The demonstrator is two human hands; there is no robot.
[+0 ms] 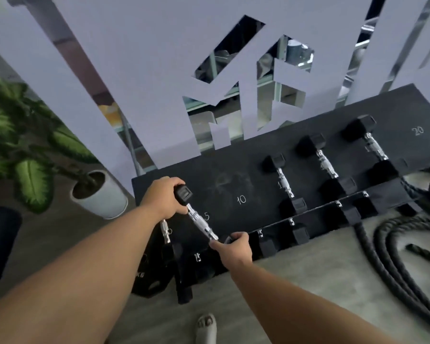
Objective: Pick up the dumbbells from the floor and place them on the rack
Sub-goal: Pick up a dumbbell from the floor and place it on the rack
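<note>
Two hands carry one small dumbbell (201, 220) above the black rack (233, 194): left hand (164, 197) closed around its far head, right hand (235, 247) closed around the near head (probably steadying it), over the painted 5.

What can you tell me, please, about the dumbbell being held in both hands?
The dumbbell has a shiny, ridged metal handle between two black heads that look like rubber. It lies slanted over the black rack near the marking 5. The left hand grips its far head; the right hand covers its near head. Whether it touches the rack is unclear.
</note>
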